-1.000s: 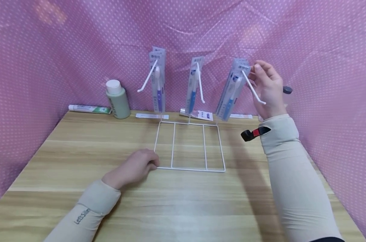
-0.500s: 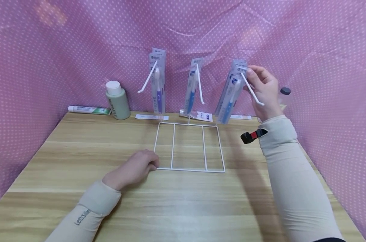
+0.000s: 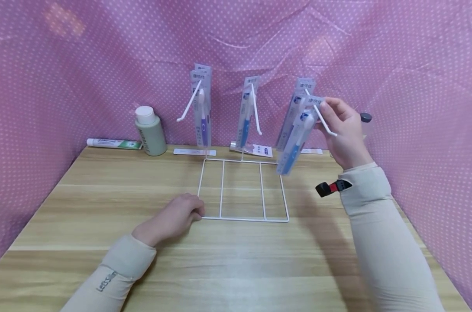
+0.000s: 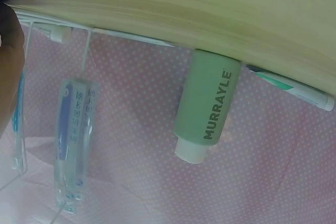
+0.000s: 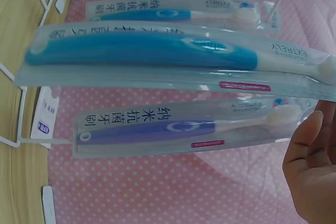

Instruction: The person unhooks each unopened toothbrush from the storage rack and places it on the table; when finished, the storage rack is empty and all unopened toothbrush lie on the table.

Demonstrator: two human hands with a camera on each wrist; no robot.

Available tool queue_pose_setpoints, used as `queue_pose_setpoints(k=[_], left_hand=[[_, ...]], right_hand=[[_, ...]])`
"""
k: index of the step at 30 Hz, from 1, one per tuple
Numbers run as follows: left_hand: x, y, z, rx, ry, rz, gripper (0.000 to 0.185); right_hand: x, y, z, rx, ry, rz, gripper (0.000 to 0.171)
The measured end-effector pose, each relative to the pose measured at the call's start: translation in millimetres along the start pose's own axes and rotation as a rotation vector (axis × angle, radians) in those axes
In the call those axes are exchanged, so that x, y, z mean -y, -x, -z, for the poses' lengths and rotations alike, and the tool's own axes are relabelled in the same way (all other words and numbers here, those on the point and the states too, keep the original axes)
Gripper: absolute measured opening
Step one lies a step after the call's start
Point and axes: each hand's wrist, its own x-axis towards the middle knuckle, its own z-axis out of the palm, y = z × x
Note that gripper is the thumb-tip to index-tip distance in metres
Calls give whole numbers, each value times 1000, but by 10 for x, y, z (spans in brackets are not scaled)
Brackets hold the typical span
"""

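Note:
A white wire display rack stands on the table, its hooks carrying packaged toothbrushes. My left hand grips the rack's front left corner; its fingertips are partly hidden. My right hand pinches the top edge of a packaged blue toothbrush, which is threaded on the right hook and tilted. Behind it on that hook hangs a packaged purple toothbrush. A blue one hangs on the middle hook. Several packs, the front one a purple toothbrush, hang on the left hook.
Along the back of the table are a green bottle with a white cap, a toothpaste tube, a flat white packet and another tube. A dark-capped container is partly hidden behind my right hand. Pink dotted cloth surrounds the table.
My right hand has taken hold of the front blue toothbrush pack and drawn it forward along the hook, apart from those behind. The left hand stays on the rack corner.

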Motion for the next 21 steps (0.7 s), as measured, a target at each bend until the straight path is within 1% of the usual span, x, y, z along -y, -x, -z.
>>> queue_pose_setpoints(k=[4, 9, 14, 17, 21], left_hand=[[5, -2, -8, -3, -1, -4, 23], [12, 6, -8, -5, 6, -11, 24], [10, 9, -7, -8, 7, -16, 24], [3, 10, -7, -8, 1, -17, 24], [-7, 9, 2, -7, -1, -10, 24]], right_hand=[[70, 142, -2, 0, 35, 21, 18], [135, 331, -45, 11, 52, 40, 10], [206, 527, -62, 13, 106, 68, 10], [254, 628, -56, 42, 122, 104, 11], [319, 729, -38, 107, 96, 148, 15]])
